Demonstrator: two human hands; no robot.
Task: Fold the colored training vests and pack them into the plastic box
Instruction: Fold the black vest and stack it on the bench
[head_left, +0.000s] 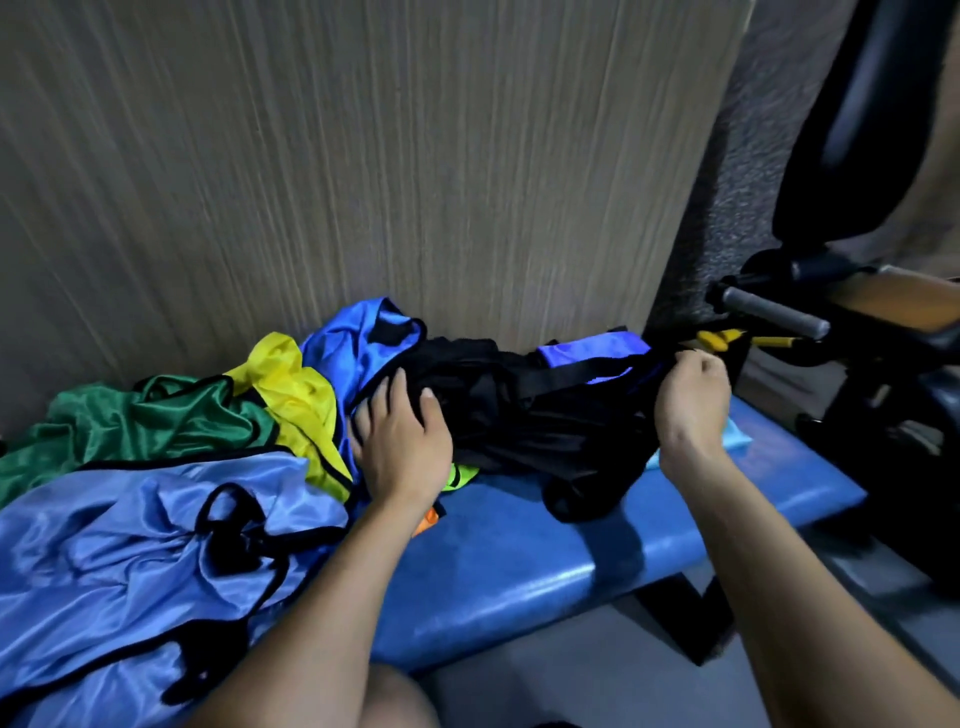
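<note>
A heap of shiny training vests lies on a blue padded bench (519, 561). A light blue vest (130, 561) with black trim is nearest, a green vest (130, 415) behind it, a yellow vest (296, 395) in the middle, and a royal blue vest (348, 343) against the wall. A black vest (509, 415) is bunched at the centre. My left hand (400, 436) rests on its left side with spread fingers. My right hand (693, 395) pinches the black vest's right edge by a purple-blue vest (597, 351). No plastic box is in view.
A wood-grain wall panel (363, 156) stands right behind the bench. Gym equipment with a grey handle (774, 312) and black pads stands close on the right. Small bits of neon green and orange cloth (431, 514) peek out under my left wrist. Grey floor lies below the bench.
</note>
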